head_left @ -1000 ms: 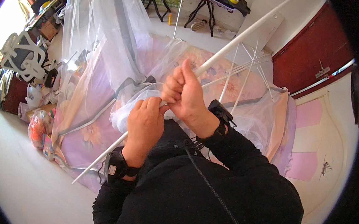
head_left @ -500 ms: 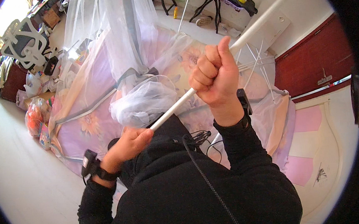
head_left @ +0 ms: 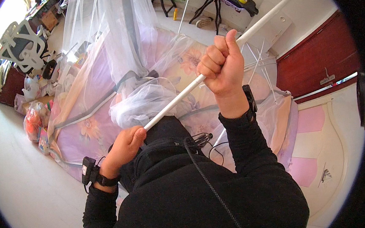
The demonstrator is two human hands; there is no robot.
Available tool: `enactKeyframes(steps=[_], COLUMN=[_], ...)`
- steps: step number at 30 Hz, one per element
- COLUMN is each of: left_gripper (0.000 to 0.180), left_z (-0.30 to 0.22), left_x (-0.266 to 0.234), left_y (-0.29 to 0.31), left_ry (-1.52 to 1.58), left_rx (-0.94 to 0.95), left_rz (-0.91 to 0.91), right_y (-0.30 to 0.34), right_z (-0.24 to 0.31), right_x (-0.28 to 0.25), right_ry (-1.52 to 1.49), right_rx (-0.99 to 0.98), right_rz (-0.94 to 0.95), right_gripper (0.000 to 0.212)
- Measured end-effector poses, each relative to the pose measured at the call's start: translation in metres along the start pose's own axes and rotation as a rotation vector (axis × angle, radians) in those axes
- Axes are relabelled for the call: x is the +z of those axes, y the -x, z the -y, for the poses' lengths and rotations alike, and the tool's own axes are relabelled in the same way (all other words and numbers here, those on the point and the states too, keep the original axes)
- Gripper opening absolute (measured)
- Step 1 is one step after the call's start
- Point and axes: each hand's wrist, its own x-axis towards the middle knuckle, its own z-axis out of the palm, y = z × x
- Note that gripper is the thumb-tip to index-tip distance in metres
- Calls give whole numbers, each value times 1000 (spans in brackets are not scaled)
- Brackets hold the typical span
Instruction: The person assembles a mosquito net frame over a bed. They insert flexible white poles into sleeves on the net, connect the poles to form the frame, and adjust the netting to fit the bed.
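Note:
A long white pole (head_left: 177, 101) slants across in front of me, from lower left to upper right. My left hand (head_left: 127, 145) is closed round its lower end, near my lap. Further up, my right hand (head_left: 222, 64) grips the pole in a fist with the thumb along it. Beyond the left hand, sheer white mosquito netting (head_left: 148, 101) lies bunched on the bed, and more of it rises toward the top of the view. Grey trim (head_left: 85, 112) runs along the netting over the flowered bedding (head_left: 92, 131).
Several thin white poles (head_left: 257, 64) lean at the bed's right side, near a dark red door (head_left: 318, 58). A pink-and-white headboard-like panel (head_left: 312, 147) stands at the right. Office chair (head_left: 23, 46) and filled plastic bags (head_left: 35, 120) are at the left. Black cables (head_left: 203, 140) hang by my waist.
Both hands still hold the pole. The left hand and the pole's lower end have moved slightly left; the right hand has shifted slightly up the view. The bunched netting looks looser and more spread out.

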Motion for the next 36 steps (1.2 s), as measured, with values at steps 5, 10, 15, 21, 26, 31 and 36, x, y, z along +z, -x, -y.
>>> enactKeyframes(steps=[5, 10, 15, 21, 26, 31, 36], left_gripper=[31, 36, 40, 39, 35, 37, 39], left_z=[-14, -35, -28, -13, -16, -8, 2], left_x=[12, 24, 13, 17, 27, 22, 22], left_y=[-11, 8, 14, 9, 0, -3, -6], left_ry=[-497, -741, -40, -308, -765, -331, -61], left_rx=[321, 144, -7, 114, 63, 84, 22], left_rz=[-646, -426, 38, -179, -465, -190, -15], right_y=[2, 0, -3, -7, -11, -12, -12], right_z=[0, 19, 19, 7, -2, -4, -7], right_x=[11, 15, 8, 6, 0, -4, 1], right_ry=[108, 79, 76, 110, 110, 145, 119], right_rx=[-137, -29, 84, 25, -48, 13, 55], right_rz=[-195, -126, -100, -189, -331, -244, -178], right_gripper=[55, 55, 54, 55, 55, 55, 55])
